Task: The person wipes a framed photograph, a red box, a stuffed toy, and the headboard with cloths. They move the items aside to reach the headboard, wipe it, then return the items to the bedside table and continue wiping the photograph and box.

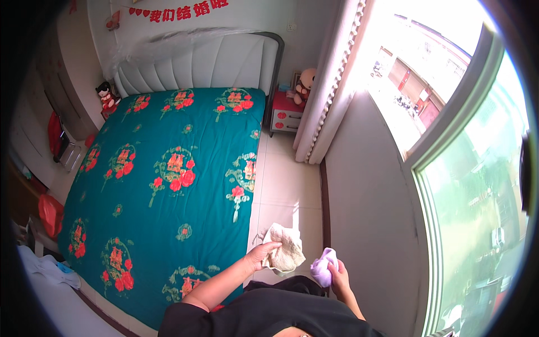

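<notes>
My left hand grips a cream-coloured cloth, its thumb lying on top of the folded fabric. A bunched purple cloth is held in my right hand, a little to the right of the cream one. The two cloths are apart, both in front of my body above the tiled floor. Parts of the fingers of both hands are hidden behind the fabric.
A bed with a teal floral sheet fills the left. On the right are the wall and an open glass window. A long curtain hangs beside a nightstand bearing a teddy bear.
</notes>
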Demonstrator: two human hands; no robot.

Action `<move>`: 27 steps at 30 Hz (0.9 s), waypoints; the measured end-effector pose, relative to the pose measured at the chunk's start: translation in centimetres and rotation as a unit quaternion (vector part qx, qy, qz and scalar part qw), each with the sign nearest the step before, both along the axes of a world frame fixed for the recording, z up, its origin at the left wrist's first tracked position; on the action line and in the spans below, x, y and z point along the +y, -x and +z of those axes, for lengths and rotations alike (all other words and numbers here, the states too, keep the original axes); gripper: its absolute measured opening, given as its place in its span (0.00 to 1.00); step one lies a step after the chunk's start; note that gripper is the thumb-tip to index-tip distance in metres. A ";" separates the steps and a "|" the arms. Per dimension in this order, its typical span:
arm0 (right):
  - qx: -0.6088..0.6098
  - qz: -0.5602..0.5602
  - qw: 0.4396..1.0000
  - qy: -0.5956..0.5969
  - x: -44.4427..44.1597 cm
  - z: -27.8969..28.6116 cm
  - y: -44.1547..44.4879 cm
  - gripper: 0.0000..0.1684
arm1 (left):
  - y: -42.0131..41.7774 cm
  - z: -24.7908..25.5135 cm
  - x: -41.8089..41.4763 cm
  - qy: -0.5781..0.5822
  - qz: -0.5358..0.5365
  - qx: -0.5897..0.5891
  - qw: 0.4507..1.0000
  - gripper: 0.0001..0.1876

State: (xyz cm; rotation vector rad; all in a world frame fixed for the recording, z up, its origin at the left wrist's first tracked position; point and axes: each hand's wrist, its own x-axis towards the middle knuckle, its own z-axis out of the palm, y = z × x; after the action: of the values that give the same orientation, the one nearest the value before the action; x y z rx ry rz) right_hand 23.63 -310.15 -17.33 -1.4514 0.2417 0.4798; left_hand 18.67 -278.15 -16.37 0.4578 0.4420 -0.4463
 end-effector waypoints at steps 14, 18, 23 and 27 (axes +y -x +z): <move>-0.138 0.148 0.977 0.063 12.3 0.8 -46.7 0.23 | -27.6 -0.2 5.3 -0.033 0.290 -0.008 0.956 0.21; -0.148 0.286 0.945 0.054 23.2 3.8 -53.0 0.27 | -32.8 1.6 7.6 -0.034 0.335 0.029 0.941 0.24; -0.321 0.405 0.855 0.032 33.5 3.9 -57.3 0.30 | -40.1 -0.5 12.8 0.018 0.346 0.029 0.938 0.26; -0.399 0.461 0.788 0.089 39.8 3.9 -64.5 0.32 | -49.4 -1.6 19.1 -0.019 0.264 -0.115 0.958 0.31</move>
State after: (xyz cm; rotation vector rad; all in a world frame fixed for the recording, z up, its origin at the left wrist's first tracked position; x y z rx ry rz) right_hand 88.13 -270.32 -13.39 -1.7730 -1.1921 0.5671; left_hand 68.09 -259.01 -17.93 0.4032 0.3304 0.1322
